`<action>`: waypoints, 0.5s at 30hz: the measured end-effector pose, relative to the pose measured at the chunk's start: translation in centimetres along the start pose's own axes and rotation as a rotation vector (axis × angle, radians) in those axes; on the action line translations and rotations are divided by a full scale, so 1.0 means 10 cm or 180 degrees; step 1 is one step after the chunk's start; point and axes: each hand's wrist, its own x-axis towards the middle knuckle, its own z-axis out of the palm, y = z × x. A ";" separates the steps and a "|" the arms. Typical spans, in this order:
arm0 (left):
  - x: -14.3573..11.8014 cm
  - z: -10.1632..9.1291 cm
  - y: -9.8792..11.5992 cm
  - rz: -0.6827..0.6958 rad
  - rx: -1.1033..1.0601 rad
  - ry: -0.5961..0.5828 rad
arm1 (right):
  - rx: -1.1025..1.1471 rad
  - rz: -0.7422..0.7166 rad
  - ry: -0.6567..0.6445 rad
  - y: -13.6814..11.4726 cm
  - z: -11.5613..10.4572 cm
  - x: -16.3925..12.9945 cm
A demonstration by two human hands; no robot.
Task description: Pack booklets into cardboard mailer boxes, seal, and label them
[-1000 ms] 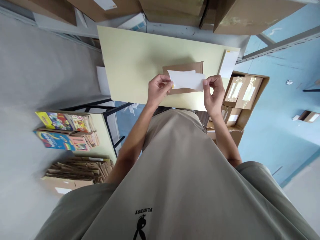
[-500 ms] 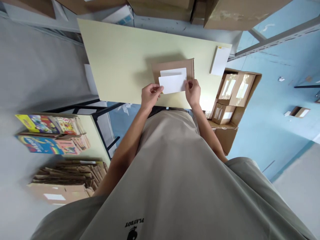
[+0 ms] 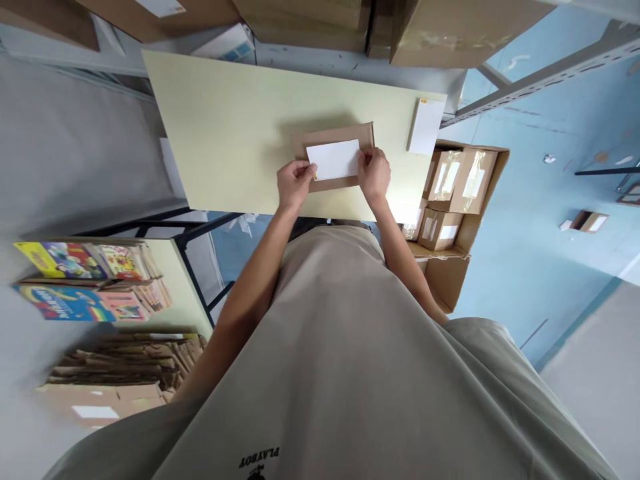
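A flat brown cardboard package [image 3: 340, 185] lies on the pale yellow tabletop [image 3: 235, 127] in front of me. Over its upper face is a white label [image 3: 334, 159], nearly in line with the package's edges. My left hand [image 3: 294, 183] pinches the label's left end between thumb and fingers. At the opposite end, my right hand [image 3: 374, 175] is closed on the label's right edge, close to the package's right side. Whether the label's underside touches the cardboard all over cannot be seen.
A white stack of labels [image 3: 425, 126] lies at the table's right end. Beyond it stands an open carton [image 3: 487, 200] holding several taped boxes. Large cartons [image 3: 305, 23] line the shelf behind the table. To the left are colourful books [image 3: 75, 301] and folded cardboard [image 3: 120, 360].
The label has moved away from me and now covers the white patch on the package that showed behind it before. Both hands moved with it. The whole view has shifted slightly.
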 end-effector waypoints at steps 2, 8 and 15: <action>0.00 0.01 0.00 0.0031 0.0030 0.0009 | 0.0015 -0.0006 -0.0028 0.01 0.01 0.02; 0.04 0.00 -0.05 0.0115 0.0133 -0.0063 | -0.0110 -0.0078 0.0007 0.02 0.05 0.02; 0.09 0.00 -0.15 -0.0007 0.0386 -0.0016 | -0.0474 -0.0350 0.0068 0.05 0.10 0.01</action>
